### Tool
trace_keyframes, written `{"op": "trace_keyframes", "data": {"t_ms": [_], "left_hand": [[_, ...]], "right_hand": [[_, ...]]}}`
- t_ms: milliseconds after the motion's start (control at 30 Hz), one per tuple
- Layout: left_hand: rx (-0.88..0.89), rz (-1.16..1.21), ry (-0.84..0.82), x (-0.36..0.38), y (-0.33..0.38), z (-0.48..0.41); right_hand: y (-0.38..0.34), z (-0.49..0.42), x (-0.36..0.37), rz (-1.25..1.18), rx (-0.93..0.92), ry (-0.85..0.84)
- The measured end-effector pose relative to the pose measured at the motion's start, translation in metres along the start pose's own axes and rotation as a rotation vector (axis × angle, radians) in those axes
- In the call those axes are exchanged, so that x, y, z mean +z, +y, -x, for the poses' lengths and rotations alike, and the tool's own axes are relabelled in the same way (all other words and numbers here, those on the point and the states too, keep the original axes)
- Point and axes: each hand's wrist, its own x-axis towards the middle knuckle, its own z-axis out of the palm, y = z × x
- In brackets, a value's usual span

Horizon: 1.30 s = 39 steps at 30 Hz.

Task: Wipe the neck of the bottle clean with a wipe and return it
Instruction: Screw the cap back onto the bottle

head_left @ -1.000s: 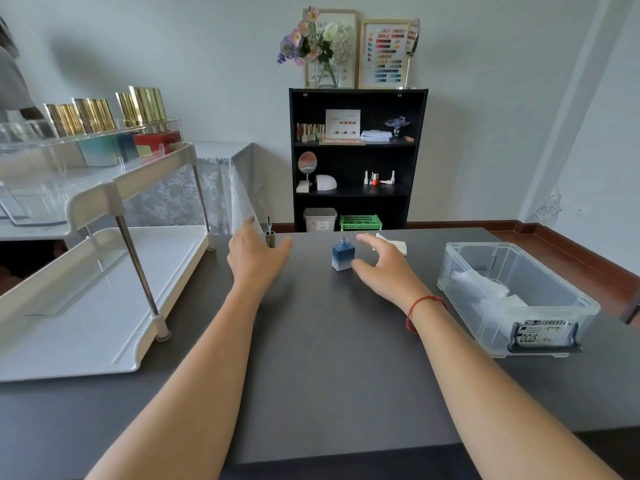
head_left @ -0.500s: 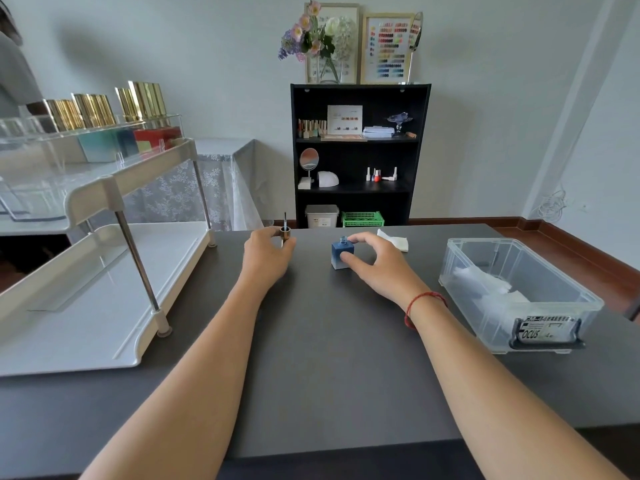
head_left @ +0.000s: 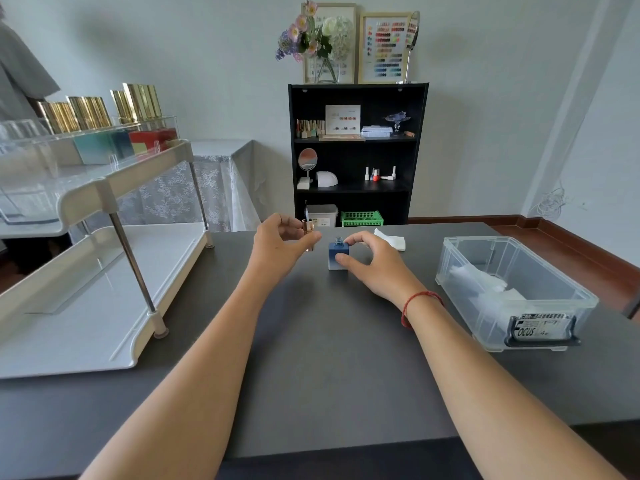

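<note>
Bottle upright (neck up), right grip curled round it, left grip pinching brush cap

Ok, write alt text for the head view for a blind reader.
At a dark table, the right hand grips a small blue bottle, uncapped, while the left hand holds the brush cap; a white wipe lies behind.
</note>
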Motion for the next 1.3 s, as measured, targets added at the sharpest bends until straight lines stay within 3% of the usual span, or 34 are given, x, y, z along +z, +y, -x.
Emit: {"op": "trace_keyframes", "data": {"t_ms": [500,667,967,1300], "left_hand": [[0.003,0.166,0.143,0.000,0.012,0.002],[0.010,0.281,0.135,-0.001,0.017,0.001],[0.043,0.258,0.079,0.001,0.019,0.002],[-0.116,0.482,0.223,-0.005,0.024,0.001]], "right_hand": [[-0.001,0.001,0.000,-0.007,0.017,-0.004],[0.000,0.000,0.000,-0.003,0.018,-0.005],[0.001,-0.001,0.001,0.001,0.007,0.002],[0.003,-0.002,0.002,0.003,0.011,0.002]]}}
